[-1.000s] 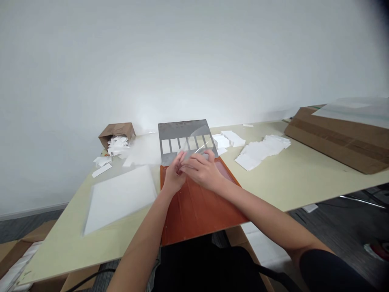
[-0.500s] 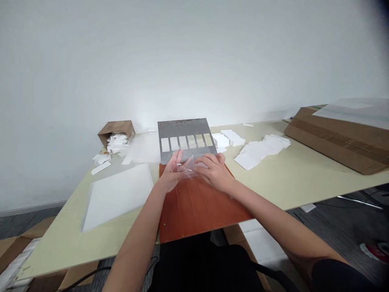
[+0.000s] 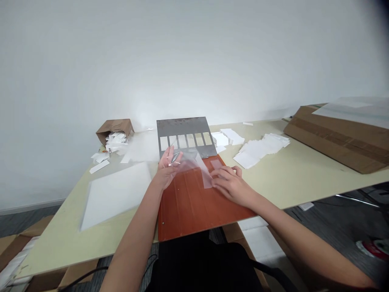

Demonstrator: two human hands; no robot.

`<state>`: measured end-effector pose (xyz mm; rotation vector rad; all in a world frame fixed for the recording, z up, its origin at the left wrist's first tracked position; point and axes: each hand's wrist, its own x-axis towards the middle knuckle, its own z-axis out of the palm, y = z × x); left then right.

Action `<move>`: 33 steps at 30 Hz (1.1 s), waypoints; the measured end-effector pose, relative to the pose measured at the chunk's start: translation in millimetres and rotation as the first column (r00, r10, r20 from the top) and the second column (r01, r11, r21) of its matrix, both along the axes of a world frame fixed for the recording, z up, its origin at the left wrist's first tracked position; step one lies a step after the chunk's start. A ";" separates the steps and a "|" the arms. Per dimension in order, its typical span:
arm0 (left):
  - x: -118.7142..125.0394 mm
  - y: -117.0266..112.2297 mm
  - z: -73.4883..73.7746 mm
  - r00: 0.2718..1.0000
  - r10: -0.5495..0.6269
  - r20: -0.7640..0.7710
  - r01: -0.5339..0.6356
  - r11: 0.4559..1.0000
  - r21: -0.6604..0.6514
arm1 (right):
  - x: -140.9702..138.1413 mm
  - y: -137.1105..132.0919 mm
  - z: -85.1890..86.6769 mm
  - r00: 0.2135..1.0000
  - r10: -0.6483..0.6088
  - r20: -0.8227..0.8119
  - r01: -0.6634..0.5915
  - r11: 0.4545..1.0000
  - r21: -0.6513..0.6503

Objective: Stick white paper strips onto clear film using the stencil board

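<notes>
Above the red-brown board (image 3: 188, 211), my left hand (image 3: 165, 170) is closed on crumpled clear plastic film (image 3: 189, 159). A small shiny metallic-looking piece (image 3: 175, 157) shows at its fingers; its kind is unclear. My right hand (image 3: 229, 182), fingertips pressed together, grips the edge of a translucent plastic strip (image 3: 204, 174) that slants down over the board. A small pale rectangle (image 3: 216, 164) lies on the board just beyond my right fingers. Behind the board stands a dark grey panel (image 3: 182, 125) with a row of several white to yellowish rectangles (image 3: 190, 140).
At left lie a white translucent sheet (image 3: 117, 194) and an open cardboard box (image 3: 115, 125) of white slips. White card stacks (image 3: 232, 136) and spread white papers (image 3: 261, 149) lie to the right, before a large cardboard box (image 3: 337, 140).
My right hand has moved right and slightly down, away from my left hand. The plastic strip now stretches out toward it, and the metallic-looking piece shows at my left fingers.
</notes>
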<state>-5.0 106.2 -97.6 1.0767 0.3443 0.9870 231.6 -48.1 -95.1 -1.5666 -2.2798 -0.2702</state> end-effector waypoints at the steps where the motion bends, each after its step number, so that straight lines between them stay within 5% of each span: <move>1: 0.6 0.0 -0.8 1.000 0.004 0.000 -0.004 1.000 -0.002 | 1.7 -4.7 -1.7 1.000 -0.002 -0.004 0.002 1.000 -0.029; 13: 1.9 0.7 -0.7 0.997 0.070 -0.044 -0.071 0.997 -0.023 | 14.3 -37.1 -17.4 0.996 -0.011 -0.089 -0.009 0.975 -0.222; 19: -1.9 3.1 0.2 0.998 0.052 -0.026 -0.051 0.999 0.012 | 15.8 -44.3 -9.8 0.993 0.004 -0.114 -0.038 0.953 -0.300; 25: -0.7 -2.5 6.9 0.997 0.081 -0.018 -0.082 0.997 -0.017 | 15.5 -47.9 0.6 0.989 -0.013 -0.144 -0.034 0.948 -0.315; 33: -0.3 -3.4 10.2 0.996 0.088 -0.008 -0.088 0.995 -0.042 | 10.2 -38.0 -12.4 0.980 -0.126 -0.156 0.089 0.970 -0.228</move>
